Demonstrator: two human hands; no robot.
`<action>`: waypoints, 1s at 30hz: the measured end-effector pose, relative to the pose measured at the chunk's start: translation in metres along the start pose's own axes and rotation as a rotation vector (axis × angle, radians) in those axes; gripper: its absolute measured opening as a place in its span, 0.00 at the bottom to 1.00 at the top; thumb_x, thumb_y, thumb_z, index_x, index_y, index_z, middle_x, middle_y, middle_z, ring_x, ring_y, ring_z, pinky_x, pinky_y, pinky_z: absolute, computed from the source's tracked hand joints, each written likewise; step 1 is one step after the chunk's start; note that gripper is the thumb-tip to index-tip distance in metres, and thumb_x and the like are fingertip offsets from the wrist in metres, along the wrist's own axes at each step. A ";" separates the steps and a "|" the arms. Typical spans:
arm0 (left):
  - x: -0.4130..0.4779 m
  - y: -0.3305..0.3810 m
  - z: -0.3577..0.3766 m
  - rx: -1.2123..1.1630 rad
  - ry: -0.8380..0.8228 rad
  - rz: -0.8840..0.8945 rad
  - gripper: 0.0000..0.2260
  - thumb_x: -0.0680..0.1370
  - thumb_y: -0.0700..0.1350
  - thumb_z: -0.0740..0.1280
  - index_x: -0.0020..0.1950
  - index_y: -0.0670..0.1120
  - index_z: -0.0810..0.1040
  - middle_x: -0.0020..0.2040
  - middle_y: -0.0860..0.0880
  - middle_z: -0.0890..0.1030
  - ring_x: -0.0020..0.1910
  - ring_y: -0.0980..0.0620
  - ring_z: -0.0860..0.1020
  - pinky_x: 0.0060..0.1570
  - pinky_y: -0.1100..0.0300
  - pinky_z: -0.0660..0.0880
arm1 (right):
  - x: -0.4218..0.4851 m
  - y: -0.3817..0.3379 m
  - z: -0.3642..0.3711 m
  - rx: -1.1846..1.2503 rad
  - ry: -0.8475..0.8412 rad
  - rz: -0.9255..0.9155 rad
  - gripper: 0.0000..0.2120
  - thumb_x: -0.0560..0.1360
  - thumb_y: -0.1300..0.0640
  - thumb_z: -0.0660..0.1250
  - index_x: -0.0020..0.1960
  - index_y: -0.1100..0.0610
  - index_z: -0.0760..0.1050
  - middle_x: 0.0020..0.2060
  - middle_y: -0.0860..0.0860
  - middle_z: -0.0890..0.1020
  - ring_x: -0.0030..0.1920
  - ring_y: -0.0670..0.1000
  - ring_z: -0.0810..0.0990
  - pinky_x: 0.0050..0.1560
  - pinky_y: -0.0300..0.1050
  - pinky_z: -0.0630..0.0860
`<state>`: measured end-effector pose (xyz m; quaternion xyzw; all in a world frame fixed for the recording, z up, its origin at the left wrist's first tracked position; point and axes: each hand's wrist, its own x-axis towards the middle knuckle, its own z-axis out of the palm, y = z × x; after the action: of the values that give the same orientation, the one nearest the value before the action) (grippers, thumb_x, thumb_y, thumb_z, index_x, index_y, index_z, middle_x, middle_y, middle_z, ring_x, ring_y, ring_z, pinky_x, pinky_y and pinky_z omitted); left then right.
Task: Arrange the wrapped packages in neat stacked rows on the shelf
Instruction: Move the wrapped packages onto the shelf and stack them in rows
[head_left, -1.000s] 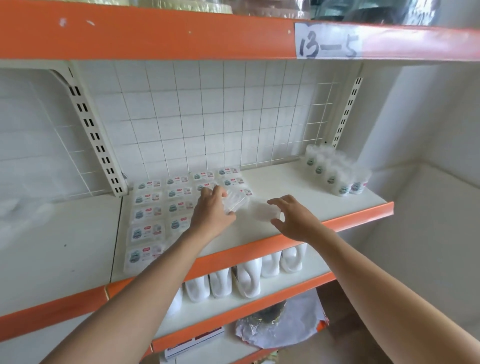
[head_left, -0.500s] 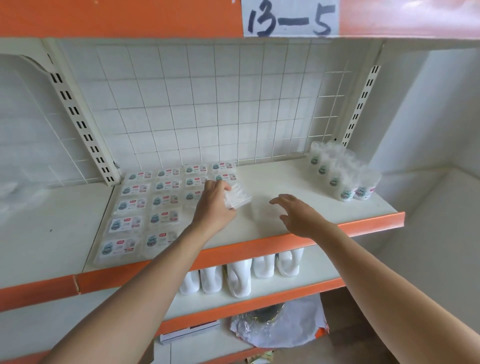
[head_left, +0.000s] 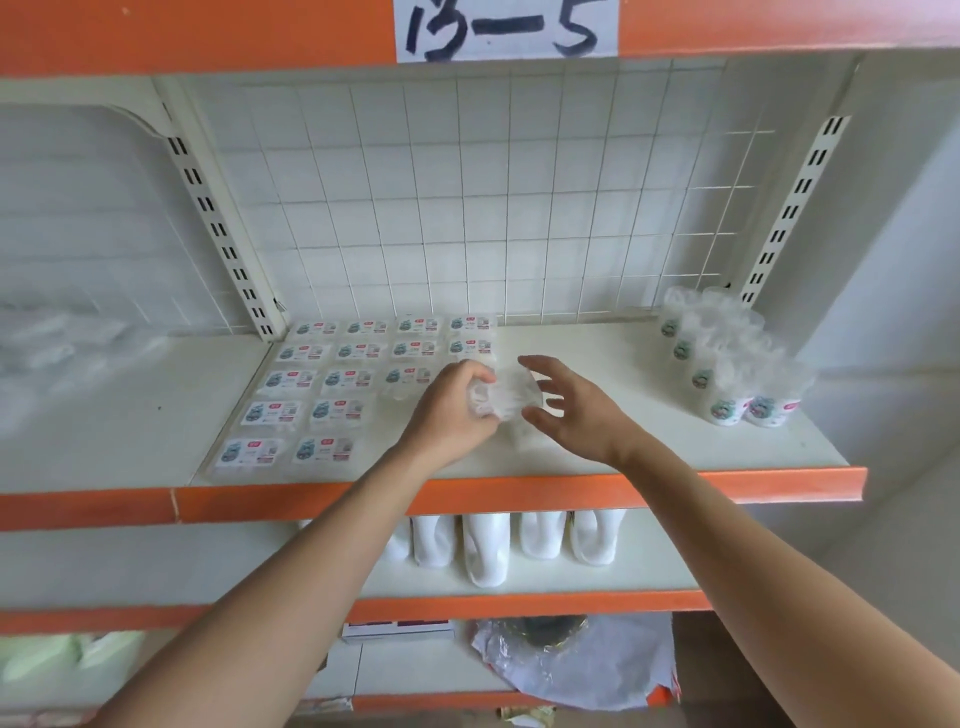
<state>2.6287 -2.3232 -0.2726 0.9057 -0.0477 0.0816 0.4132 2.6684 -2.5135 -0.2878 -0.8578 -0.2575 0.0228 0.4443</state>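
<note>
Gripping a clear pack (head_left: 508, 397) in the left hand (head_left: 449, 415), fingers curled round its left end. It sits mid-depth over the shelf (head_left: 623, 452), just right of the laid-out packs (head_left: 332, 374); lifted or resting, can't tell. Right hand (head_left: 571, 415) is at the pack's right side, fingers (head_left: 540, 364) spread and mostly straight; contact with the wrap unclear. Laid-out packs lie flat, labels up, on the shelf's left part: two columns run from back edge to front edge, the third is three deep, the fourth two deep from the back. Upright packs (head_left: 727, 364) cluster at the back right corner, well apart. Jugs (head_left: 485, 551) stand on the shelf below. Tag (head_left: 506, 26) reads "13-5".
</note>
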 end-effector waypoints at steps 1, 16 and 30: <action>0.000 -0.001 -0.003 -0.019 -0.010 -0.009 0.16 0.72 0.38 0.71 0.58 0.48 0.76 0.60 0.54 0.75 0.59 0.59 0.72 0.53 0.71 0.64 | 0.000 0.000 0.001 0.012 -0.010 -0.016 0.24 0.76 0.59 0.69 0.69 0.49 0.66 0.62 0.43 0.75 0.61 0.45 0.76 0.62 0.43 0.74; -0.001 -0.038 -0.037 -0.160 -0.047 -0.073 0.14 0.74 0.39 0.70 0.55 0.53 0.75 0.64 0.52 0.73 0.64 0.56 0.71 0.63 0.58 0.70 | 0.019 -0.033 0.023 0.144 0.064 0.018 0.22 0.71 0.61 0.75 0.54 0.39 0.70 0.62 0.47 0.74 0.61 0.45 0.75 0.62 0.42 0.73; 0.004 -0.050 -0.042 -0.218 0.027 0.004 0.26 0.68 0.33 0.73 0.60 0.51 0.70 0.61 0.46 0.71 0.50 0.55 0.77 0.45 0.68 0.75 | 0.028 -0.029 0.034 -0.089 0.078 -0.071 0.33 0.64 0.69 0.77 0.65 0.54 0.71 0.58 0.46 0.69 0.60 0.49 0.75 0.64 0.39 0.71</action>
<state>2.6355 -2.2584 -0.2816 0.8541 -0.0524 0.0889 0.5098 2.6714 -2.4613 -0.2806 -0.8674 -0.2707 -0.0380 0.4159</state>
